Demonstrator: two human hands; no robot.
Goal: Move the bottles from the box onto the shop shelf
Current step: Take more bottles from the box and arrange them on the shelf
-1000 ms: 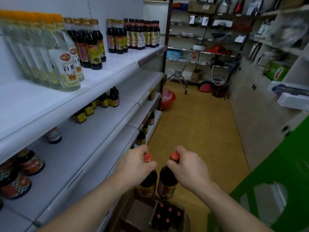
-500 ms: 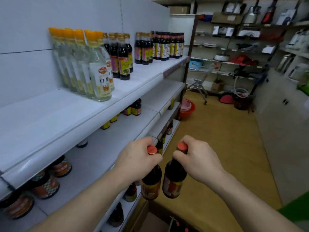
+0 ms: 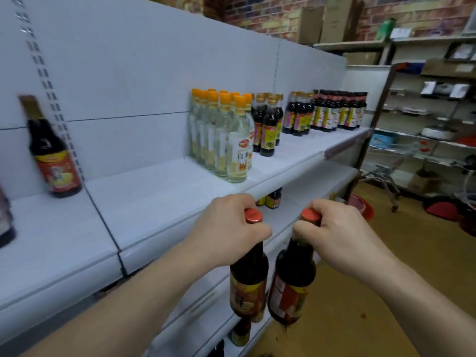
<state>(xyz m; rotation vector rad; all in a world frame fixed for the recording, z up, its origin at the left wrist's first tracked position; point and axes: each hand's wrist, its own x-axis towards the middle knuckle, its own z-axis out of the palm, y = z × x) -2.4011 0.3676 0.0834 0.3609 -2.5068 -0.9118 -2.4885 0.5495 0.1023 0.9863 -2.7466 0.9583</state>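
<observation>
Since the last look, we have raised both bottles and turned up toward the shelving, so our hands now sit just in front of the edge of the top shelf rather than down by the lower tiers. Our left hand is curled round the neck of the left bottle, whose red cap shows above the fingers. Our right hand grips the neck of the right bottle the same way. Both are dark bottles with red and yellow labels, hanging in the air side by side with their bodies nearly touching. The right one is tilted, its base swung toward the left one. Neither rests on any shelf.

On the top shelf, a lone dark bottle with a red label stands far left against the back panel, blurred. Well apart from it stands a cluster of clear bottles with orange caps, then gold-capped dark bottles, then a row of dark bottles at the far end. On the tier below, small dark bottles peek out between our hands.
</observation>
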